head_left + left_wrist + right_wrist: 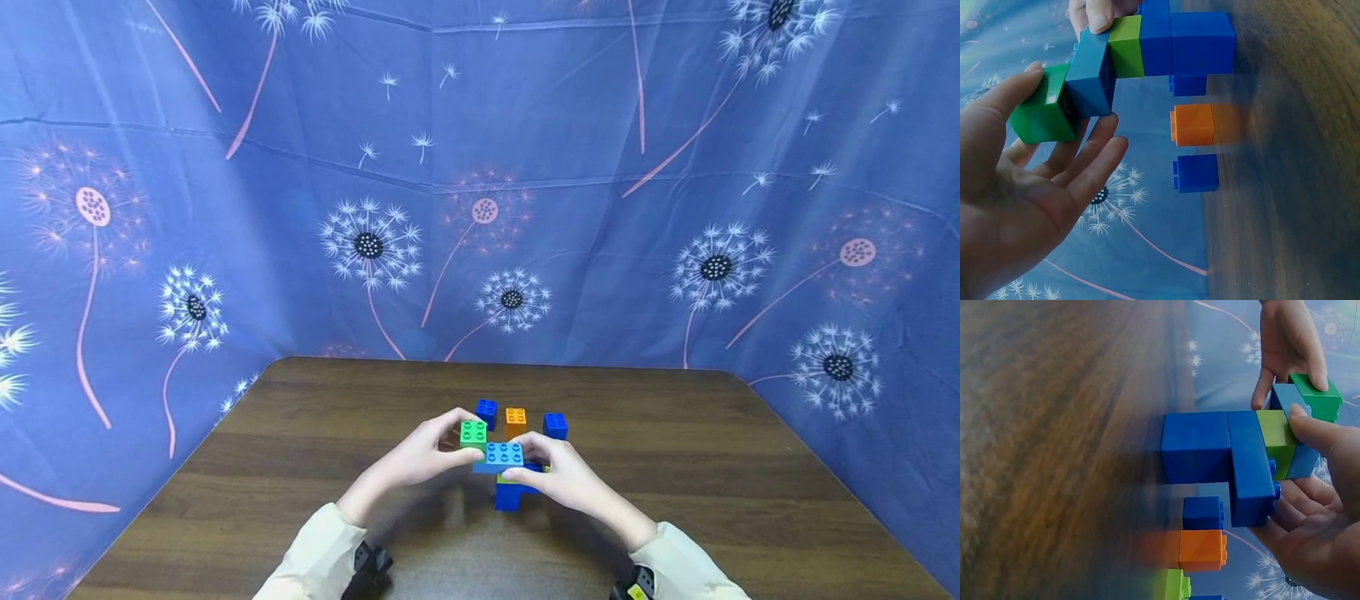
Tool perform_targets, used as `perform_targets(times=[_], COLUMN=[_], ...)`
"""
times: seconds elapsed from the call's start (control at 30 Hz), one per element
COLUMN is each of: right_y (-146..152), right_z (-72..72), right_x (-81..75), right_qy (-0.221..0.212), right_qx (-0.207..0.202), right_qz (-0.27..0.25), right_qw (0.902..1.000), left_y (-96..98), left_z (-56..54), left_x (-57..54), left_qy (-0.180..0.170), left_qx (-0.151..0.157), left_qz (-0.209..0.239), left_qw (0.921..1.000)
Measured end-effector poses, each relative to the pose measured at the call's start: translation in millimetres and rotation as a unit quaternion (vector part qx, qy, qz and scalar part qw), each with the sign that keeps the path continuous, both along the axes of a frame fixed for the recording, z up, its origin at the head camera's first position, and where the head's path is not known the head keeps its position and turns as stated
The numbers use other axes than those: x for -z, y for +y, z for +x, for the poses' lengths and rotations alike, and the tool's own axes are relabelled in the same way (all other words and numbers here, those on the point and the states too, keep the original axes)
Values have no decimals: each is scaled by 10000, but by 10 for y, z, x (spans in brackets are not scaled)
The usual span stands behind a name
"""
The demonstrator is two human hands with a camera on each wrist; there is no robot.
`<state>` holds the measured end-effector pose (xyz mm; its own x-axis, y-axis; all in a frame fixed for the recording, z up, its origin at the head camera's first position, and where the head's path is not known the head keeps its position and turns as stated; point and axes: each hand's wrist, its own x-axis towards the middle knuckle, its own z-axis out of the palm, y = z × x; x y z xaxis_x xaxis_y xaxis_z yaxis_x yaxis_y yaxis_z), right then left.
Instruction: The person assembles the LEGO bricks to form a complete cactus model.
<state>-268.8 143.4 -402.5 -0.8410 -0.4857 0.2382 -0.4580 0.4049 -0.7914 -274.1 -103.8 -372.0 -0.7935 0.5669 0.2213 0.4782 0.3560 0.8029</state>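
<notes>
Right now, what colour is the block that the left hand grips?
The gripped block is green; the left wrist view shows it best.

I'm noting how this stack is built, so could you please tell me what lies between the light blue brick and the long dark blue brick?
The right wrist view shows a lime green brick between them.

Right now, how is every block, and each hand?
Left hand: pinching green.
Right hand: pinching light blue.
Green: studs up; clicked on, can't tell.
Light blue: on stacked lime.
Stacked lime: on long blue.
Long blue: on base blue.
Base blue: at the bottom.
Orange: loose.
Two back blues: loose.
Other lime: partly hidden.
</notes>
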Motion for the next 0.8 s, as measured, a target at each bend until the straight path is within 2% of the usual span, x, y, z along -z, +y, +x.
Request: perform_targets(times=[0.23,0.37,0.43,0.5,0.6,0.7,0.8], right_y=[-11,-41,-60,-66,-42,-12,-7], right_z=[16,94,153,182,119,28,3], right_x=[-56,-177,-265,-310,-207,-49,17], right_qy=[-64,-47,-34,-32,-4,9,35], right_qx=[57,128,135,120,147,123,67], right_qz=[63,126,151,168,137,62,11], right_qw=[9999,9998,9998,9998,9998,9999,10000], left_y=[11,22,34,40,54,62,82], left_z=[-27,-34,18,36,25,-55,-58], left_x=[-35,-49,-115,-131,-103,28,71], left_qy=[97,107,79,34,-56,-141,-215], left_qx=[29,94,96,105,99,84,129], left_qz=[-74,-61,-41,17,105,229,439], left_qw=[9999,9999,9999,9999,9999,9996,9987])
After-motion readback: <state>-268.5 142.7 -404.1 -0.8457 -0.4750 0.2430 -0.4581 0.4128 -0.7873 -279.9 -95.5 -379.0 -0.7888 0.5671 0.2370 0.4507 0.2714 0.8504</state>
